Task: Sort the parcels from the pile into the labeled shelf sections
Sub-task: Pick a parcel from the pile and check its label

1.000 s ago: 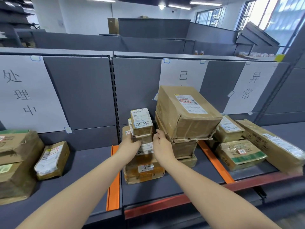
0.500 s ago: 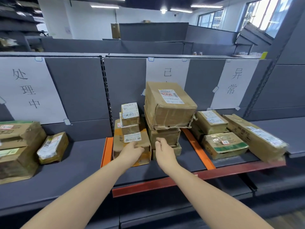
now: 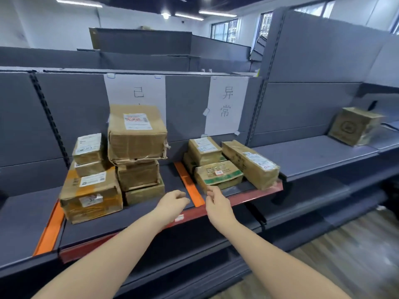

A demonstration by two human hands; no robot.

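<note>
Cardboard, brown and taped, makes up every parcel on the grey shelf (image 3: 302, 156). Taking the orange divider strip (image 3: 189, 184) as my reference: both my hands hover just short of its near end, over the shelf's front edge. My left hand (image 3: 172, 201) sits just left of the strip, fingers loosely curled, grip holding nothing. My right hand (image 3: 217, 202) sits just right of it, fingers likewise slack and empty, fingertips close to the green-banded parcel (image 3: 219, 174) though I cannot confirm contact. That parcel lies immediately right of the strip, at the front of the section marked by the right-hand paper sign (image 3: 226, 104), its long axis running roughly along the shelf front. Behind it sits a smaller labelled box (image 3: 204, 149), and further right a long parcel (image 3: 250, 164) angled so one end overhangs the shelf's red lip. Left of the strip stand the stacked boxes, topped by a large carton (image 3: 137, 131). One lone box (image 3: 354, 128) rests well to the right, on the next shelf. Judgement: my right hand is nearer the green-banded parcel, which lies ahead of it.
</note>
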